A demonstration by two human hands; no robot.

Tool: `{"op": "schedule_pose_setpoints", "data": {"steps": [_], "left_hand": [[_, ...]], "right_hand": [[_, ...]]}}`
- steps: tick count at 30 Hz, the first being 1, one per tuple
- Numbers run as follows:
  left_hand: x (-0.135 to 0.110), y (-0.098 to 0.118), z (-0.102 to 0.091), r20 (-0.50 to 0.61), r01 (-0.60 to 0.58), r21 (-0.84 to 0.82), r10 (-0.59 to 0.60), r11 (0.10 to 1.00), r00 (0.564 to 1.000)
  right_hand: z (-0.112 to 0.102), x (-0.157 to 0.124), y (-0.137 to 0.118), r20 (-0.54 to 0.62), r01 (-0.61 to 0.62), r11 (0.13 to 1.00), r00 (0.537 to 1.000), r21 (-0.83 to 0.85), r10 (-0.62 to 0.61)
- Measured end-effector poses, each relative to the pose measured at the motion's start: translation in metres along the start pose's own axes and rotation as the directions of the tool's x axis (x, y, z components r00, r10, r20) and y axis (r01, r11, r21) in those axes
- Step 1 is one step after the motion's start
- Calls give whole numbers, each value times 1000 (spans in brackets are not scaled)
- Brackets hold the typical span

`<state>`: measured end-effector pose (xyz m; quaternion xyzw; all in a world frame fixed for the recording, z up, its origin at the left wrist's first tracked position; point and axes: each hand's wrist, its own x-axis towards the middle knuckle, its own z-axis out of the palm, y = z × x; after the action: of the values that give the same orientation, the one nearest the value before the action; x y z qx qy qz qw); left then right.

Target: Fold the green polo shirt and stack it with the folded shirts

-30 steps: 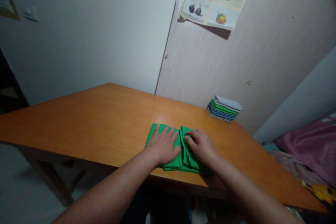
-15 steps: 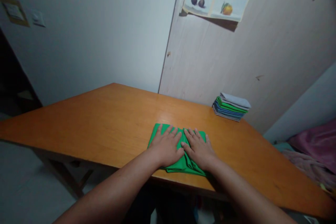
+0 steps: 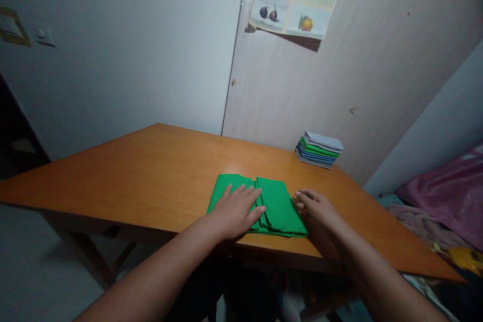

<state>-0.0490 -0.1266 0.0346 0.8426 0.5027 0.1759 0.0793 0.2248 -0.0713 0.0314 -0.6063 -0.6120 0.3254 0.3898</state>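
The green cloth (image 3: 277,201) runs lengthwise left to right, left hand (image 3: 236,212) flat, fingers spread (right hand (image 3: 317,207): grip unclear).

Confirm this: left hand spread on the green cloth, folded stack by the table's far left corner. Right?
Not quite: the folded stack is by the table's far right corner, as the head view shows. The left hand is spread on the green cloth.

The desk (image 3: 143,176) is warm orange-brown, faintly grained. On the desk lies a cloth (image 3: 281,206) in plain bright green; at the desk's far right corner, a fabric stack (image 3: 319,151) layers pale grey, vivid green and blue above fine dark-and-white check. Right of the desk, draped material (image 3: 445,191) shows dusky pink.
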Motion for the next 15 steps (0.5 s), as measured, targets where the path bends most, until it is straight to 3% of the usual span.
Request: {"op": "schedule_pose_setpoints", "data": {"steps": [4, 10, 12, 15], "left_hand": [[-21, 19, 7, -26, -44, 19, 44, 999, 999], [-35, 23, 26, -123, -64, 104, 77, 993, 989], [-35, 22, 28, -140, -59, 105, 74, 993, 987], [-34, 22, 29, -155, -49, 90, 63, 995, 986]], "right_hand": [[-7, -22, 11, 177, -209, 953, 969, 221, 172], [-2, -46, -3, 352, -343, 900, 905, 269, 240], [3, -49, -10, 377, -334, 887, 903, 320, 205], [11, -51, -23, 301, -213, 896, 949, 390, 94]]}}
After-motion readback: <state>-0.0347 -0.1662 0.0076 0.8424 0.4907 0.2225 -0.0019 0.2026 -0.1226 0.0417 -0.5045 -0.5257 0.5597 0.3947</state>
